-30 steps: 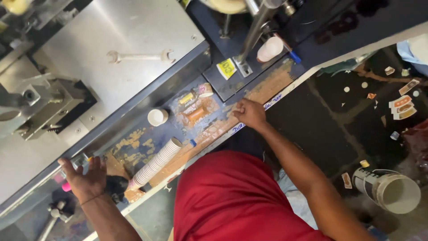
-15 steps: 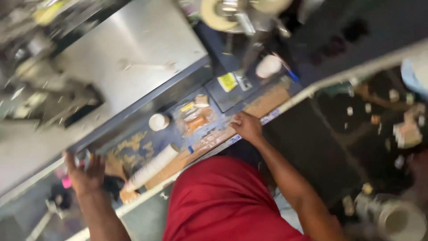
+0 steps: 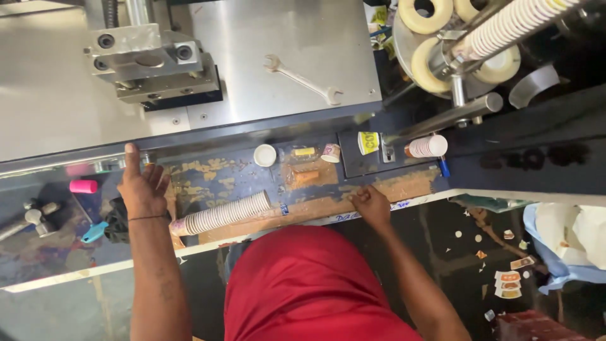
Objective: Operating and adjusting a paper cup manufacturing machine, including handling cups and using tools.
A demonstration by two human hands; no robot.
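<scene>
Head view: cup stack (image 3: 221, 215) just beside left hand (image 3: 144, 188), w/o contact

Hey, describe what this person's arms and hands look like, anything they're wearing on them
Both forearms are bare, with no sleeves reaching them and no gloves. The left hand has a thin dark band around its wrist. The right hand shows no ring, watch or band that can be made out. The torso is covered by a red shirt.

— What moved since a second ago?
— The left hand (image 3: 144, 188) slid up the surface (image 3: 208, 177); its fingertips now touch the steel machine edge (image 3: 252, 129).
— And the right hand (image 3: 371, 203)?
— It shifted from the small packets to the wooden strip (image 3: 404, 188) at the near edge.
</scene>
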